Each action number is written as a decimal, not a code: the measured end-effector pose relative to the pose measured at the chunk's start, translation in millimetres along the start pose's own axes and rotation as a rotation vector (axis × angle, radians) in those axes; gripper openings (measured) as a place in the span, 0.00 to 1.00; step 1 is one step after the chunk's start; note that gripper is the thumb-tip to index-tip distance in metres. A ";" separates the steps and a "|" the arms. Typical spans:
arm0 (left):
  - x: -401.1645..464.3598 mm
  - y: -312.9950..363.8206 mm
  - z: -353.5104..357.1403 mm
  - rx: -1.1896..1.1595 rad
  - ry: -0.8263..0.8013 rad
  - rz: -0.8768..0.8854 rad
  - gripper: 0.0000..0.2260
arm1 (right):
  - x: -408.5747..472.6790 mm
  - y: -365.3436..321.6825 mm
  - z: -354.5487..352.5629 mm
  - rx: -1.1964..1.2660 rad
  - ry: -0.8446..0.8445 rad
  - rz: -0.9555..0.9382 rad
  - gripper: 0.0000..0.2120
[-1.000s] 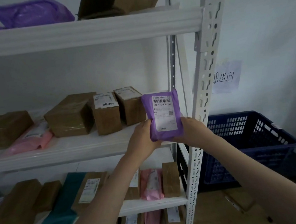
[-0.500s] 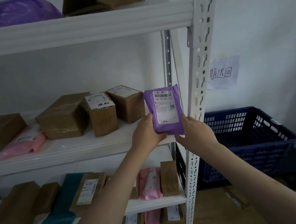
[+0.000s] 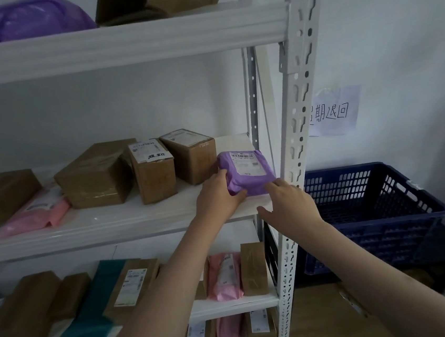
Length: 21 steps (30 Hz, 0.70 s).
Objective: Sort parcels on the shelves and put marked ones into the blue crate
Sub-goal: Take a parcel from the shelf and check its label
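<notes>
I have laid the purple plastic mailer parcel (image 3: 246,172) down on the white middle shelf (image 3: 128,219), left hand (image 3: 218,196) gripping it, right hand (image 3: 288,204) released, so unmarked, staying.

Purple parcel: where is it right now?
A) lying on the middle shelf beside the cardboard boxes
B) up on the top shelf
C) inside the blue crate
A: the purple parcel lies label-up on the middle shelf, right of the cardboard boxes, left hand gripping it.
</notes>
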State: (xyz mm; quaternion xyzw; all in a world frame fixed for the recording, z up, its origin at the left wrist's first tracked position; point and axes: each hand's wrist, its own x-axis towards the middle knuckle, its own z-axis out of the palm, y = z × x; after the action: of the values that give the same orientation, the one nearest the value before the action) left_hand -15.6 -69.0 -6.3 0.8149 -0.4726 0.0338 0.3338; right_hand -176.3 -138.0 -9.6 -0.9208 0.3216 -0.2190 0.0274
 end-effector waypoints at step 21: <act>-0.3 -81.4 -59.2 -0.043 0.055 -0.103 0.25 | 144.9 -53.3 19.0 0.204 -0.075 0.074 0.32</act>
State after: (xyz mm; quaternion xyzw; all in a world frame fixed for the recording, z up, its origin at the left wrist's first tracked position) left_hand 64.1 -7.8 -2.3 0.8296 -0.4213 0.0288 0.3652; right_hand -36.4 -185.0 39.3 -0.9081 0.3304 -0.2150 0.1409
